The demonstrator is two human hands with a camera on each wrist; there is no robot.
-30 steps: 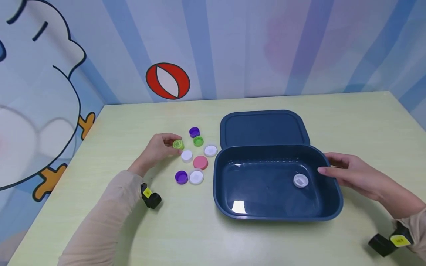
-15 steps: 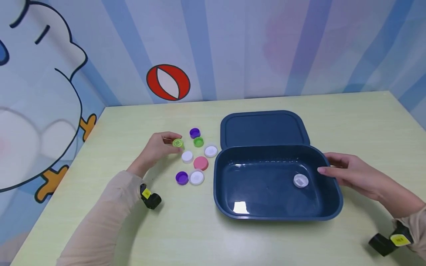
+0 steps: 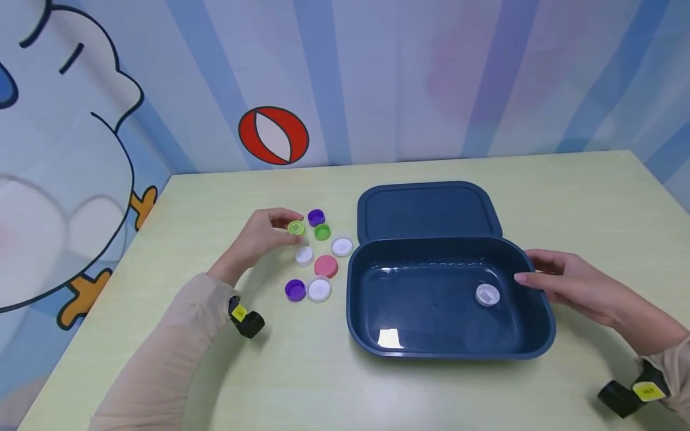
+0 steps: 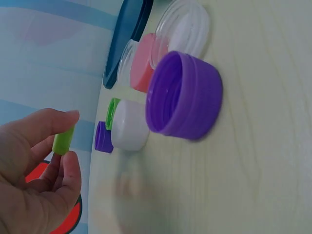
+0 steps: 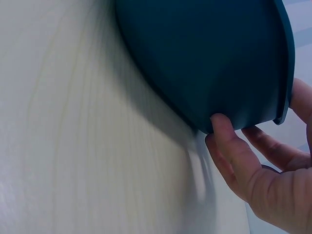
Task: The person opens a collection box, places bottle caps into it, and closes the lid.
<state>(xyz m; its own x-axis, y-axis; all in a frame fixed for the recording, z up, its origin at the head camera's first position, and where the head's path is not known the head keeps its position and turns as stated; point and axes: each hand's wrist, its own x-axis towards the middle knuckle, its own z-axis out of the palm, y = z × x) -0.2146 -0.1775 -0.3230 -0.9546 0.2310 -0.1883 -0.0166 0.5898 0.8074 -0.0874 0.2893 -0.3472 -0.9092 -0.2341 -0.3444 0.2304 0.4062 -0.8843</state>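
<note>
Lime cap (image 4: 63, 141) part-hidden, possible boxed-cap marking (image 3: 487, 296) illegible

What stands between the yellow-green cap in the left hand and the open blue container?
On the table between them lie the green cap, pink cap and a white lid, then the wall of the blue container. The left hand pinches the yellow-green cap above the table, so lifting it over looks possible.

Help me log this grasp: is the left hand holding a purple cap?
No, the left hand pinches a light green cap.
</note>
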